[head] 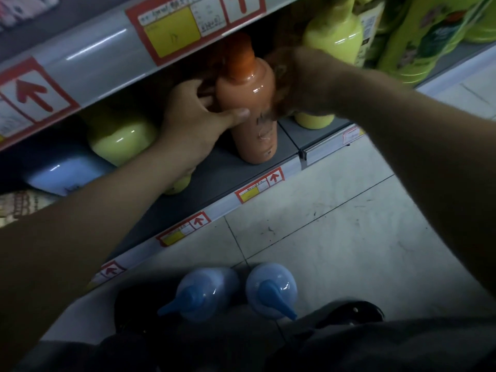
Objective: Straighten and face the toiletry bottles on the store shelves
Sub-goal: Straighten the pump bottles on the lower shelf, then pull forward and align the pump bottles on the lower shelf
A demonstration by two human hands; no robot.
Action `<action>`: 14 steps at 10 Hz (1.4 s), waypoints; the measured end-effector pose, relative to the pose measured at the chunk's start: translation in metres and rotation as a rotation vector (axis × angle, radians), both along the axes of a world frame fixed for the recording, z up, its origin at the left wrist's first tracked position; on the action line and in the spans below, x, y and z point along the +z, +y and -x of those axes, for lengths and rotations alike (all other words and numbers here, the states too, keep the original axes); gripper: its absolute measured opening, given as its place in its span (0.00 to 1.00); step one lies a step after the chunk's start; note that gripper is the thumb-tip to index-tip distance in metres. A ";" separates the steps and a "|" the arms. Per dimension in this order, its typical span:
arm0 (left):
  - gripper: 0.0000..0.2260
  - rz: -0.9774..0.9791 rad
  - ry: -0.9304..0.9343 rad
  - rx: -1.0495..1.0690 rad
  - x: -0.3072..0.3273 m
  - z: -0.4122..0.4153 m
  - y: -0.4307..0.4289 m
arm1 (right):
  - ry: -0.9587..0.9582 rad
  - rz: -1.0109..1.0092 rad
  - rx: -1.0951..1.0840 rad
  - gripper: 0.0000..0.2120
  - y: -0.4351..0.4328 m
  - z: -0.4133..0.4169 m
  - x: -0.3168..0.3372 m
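Note:
An orange bottle (249, 103) with an orange cap stands upright near the front of the dark lower shelf (214, 178). My left hand (193, 116) wraps around its left side, thumb across the front. My right hand (314, 79) reaches in from the right and presses a blurred brown cloth (279, 87) against the bottle's right shoulder. The fingers of that hand are hidden behind the cloth. A yellow bottle (120, 135) stands left of my left hand, and another yellow bottle (335, 36) stands behind my right wrist.
A pale blue bottle (61, 173) sits at the shelf's far left. The upper shelf edge (102, 49) with red price tags overhangs closely. Green packs (429, 36) fill the top right. Two blue pump bottles (206, 288) (271, 285) stand on the tiled floor (335, 224) by my feet.

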State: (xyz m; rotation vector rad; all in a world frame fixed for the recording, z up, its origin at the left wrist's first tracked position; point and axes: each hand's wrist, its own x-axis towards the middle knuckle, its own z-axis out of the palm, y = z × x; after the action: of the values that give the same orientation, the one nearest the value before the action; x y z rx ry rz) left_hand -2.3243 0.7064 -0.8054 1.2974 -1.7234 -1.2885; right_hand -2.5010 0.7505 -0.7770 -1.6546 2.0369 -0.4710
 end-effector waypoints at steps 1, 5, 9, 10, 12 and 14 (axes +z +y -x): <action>0.24 0.008 0.010 0.014 -0.005 0.002 -0.003 | 0.003 0.097 -0.074 0.37 -0.003 -0.010 -0.012; 0.26 0.344 -0.547 0.007 0.007 -0.021 0.025 | 0.189 -0.181 0.059 0.38 0.005 -0.041 0.002; 0.21 0.462 -1.094 0.046 0.078 -0.200 0.159 | 0.402 -0.002 0.411 0.27 0.091 -0.226 0.057; 0.21 0.430 -1.126 0.083 0.086 -0.241 0.175 | 0.353 0.017 0.483 0.29 0.121 -0.263 0.064; 0.17 0.314 -1.019 0.163 0.084 -0.308 0.177 | 0.269 0.029 0.479 0.30 0.129 -0.313 0.065; 0.19 0.127 -0.719 0.325 0.053 -0.327 0.132 | 0.191 -0.010 0.433 0.24 0.075 -0.345 0.046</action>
State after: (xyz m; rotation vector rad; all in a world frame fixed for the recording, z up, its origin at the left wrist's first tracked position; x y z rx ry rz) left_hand -1.9971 0.8388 -0.7521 2.0158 -1.8861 -0.5364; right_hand -2.1561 0.8260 -0.7306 -2.1276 1.7227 -0.1552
